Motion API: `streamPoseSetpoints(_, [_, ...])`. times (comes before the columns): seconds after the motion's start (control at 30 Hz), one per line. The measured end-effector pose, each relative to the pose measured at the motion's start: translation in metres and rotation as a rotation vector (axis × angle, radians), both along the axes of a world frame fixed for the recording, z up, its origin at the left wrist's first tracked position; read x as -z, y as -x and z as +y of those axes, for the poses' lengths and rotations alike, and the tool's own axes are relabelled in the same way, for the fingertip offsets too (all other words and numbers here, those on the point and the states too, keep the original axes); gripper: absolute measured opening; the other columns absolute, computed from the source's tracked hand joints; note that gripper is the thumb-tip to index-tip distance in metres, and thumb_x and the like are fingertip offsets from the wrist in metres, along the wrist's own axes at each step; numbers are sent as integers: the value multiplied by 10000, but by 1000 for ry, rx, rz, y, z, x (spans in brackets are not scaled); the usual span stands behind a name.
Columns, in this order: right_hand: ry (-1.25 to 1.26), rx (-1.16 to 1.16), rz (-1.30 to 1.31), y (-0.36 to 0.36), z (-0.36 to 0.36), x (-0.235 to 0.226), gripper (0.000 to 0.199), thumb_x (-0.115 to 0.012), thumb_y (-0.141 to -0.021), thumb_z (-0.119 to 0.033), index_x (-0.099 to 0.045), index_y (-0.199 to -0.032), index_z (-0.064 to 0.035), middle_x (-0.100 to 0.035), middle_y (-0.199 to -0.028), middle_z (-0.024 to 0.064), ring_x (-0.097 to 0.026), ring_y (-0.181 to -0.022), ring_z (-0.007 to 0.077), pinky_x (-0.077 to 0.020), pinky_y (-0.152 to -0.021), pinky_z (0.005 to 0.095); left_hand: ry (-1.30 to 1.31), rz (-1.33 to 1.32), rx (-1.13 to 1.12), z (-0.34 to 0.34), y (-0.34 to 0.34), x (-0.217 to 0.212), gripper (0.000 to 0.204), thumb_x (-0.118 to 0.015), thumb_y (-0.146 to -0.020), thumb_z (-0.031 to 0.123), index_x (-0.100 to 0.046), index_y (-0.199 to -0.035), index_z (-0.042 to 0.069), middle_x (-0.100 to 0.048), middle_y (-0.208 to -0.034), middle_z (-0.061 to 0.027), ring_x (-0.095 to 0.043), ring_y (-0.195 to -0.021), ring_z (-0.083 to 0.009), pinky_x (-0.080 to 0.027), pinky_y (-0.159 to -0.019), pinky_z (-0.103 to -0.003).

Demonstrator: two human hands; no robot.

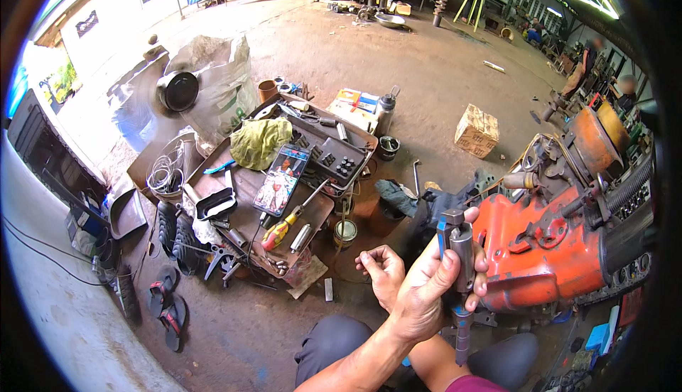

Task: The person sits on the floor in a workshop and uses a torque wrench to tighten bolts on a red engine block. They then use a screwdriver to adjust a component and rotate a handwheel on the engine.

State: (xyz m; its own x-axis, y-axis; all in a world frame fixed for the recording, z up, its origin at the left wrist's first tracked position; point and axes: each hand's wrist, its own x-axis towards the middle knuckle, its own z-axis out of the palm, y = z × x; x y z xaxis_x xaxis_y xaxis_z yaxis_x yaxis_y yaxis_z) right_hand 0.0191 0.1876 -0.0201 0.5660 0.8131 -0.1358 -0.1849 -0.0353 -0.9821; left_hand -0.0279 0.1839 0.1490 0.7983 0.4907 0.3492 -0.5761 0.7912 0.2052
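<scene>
My left hand (426, 285) reaches in from the lower left and is wrapped round a grey metal fuel injector (463, 264). The injector stands nearly upright, its narrow nozzle end pointing down and a blue-marked block at its top. My thumb lies across the near side, with the fingertips curling round the right side. Behind my left wrist, my right hand (383, 272) crosses over to the left. Its fingers are curled in a pinch; whatever may be between them is too small to make out. Beyond the injector lies a large orange-red metal housing (533, 250).
A cluttered metal tray table (312, 218) stands ahead-left, carrying a phone (281, 177), a yellow-handled screwdriver (284, 228), a yellow-green cloth (260, 143) and small parts. A wooden block (477, 132) and sandals (168, 310) are on the floor. People (586, 65) are at the far right.
</scene>
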Motion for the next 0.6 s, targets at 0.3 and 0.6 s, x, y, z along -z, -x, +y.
streamPoseSetpoints(0.3, [36, -38, 111, 23, -2, 12, 182, -689, -945, -131, -557, -855, -45, -671, -845, 86, -624, -729, 127, -496, -665, 265, 39, 17, -4, 4, 0, 1, 700, -556, -1019, 380, -211, -1567, 114, -559, -1066, -79, -612, -848, -153, -511, -621, -245])
streamPoseSetpoints(0.6, [-7, -94, 163, 39, -8, 9, 173, -678, -955, -136, -556, -866, -51, -672, -839, 90, -622, -713, 128, -494, -659, 260, -6, 102, 41, -1, -3, 1, 709, -529, -1021, 421, -185, -1573, 140, -531, -1069, -80, -615, -843, -139, -502, -626, -235])
